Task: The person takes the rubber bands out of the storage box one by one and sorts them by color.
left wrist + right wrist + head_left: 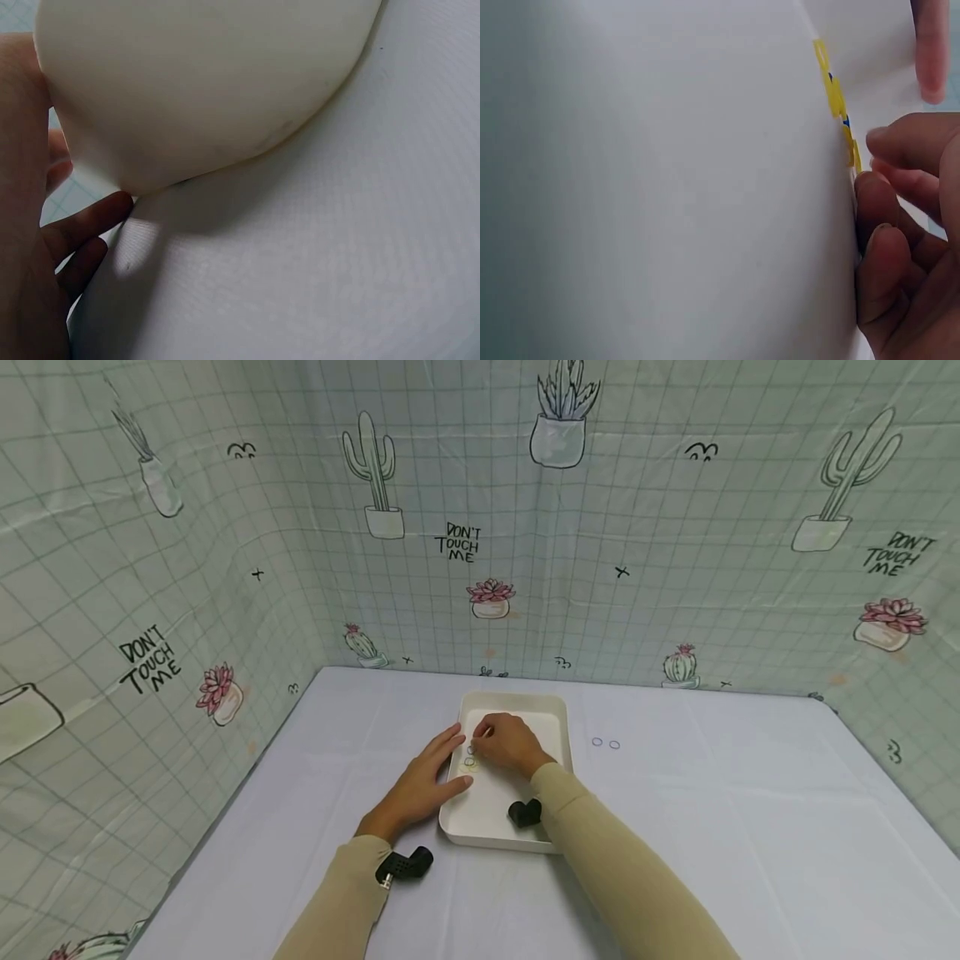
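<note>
A white shallow tray (480,841) lies on the table. My left hand (416,787) rests along its left side, fingers extended and thumb over the rim; in the left wrist view, fingertips (112,210) are beside the tray's outer wall (202,97). Inside the tray, my right hand (512,745) bends its fingers close to the tray floor, near the left side. Thin yellow rings (835,97) and small blue rings (469,762) lie in a row by these fingertips. Whether the right thumb and forefinger pinch a ring is hidden.
Two blue rings (606,743) lie on the white tablecloth (705,810) to the right of the tray. Black wrist cameras (405,863) sit on both wrists, the right one over the tray. A patterned curtain (525,527) stands behind and at the sides.
</note>
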Demonstrator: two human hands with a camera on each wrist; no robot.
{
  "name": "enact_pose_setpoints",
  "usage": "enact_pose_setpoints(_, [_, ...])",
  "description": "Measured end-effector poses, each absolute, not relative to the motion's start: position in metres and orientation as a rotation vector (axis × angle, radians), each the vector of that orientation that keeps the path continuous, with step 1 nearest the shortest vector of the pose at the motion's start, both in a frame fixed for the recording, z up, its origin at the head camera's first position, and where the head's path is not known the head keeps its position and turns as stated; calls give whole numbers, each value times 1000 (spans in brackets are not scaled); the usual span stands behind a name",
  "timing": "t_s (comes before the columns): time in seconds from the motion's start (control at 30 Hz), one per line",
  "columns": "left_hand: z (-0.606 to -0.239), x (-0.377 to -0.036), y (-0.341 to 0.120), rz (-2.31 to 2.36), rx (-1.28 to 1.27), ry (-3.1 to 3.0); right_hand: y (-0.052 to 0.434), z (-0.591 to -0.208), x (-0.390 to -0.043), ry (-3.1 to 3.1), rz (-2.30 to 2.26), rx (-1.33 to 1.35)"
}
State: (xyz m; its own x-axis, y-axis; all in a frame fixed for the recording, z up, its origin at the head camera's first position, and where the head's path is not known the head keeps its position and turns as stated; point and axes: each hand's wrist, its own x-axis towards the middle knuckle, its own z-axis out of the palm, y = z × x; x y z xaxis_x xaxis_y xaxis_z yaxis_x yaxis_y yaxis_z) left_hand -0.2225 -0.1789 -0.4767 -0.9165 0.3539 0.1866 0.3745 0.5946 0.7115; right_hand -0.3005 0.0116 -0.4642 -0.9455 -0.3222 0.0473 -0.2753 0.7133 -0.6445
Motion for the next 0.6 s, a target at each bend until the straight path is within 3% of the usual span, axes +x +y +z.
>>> enact_pose_setpoints(0.6, [-474, -220, -180, -1290, -663, -2761, 9, -465, -301, 2842, -911, -688])
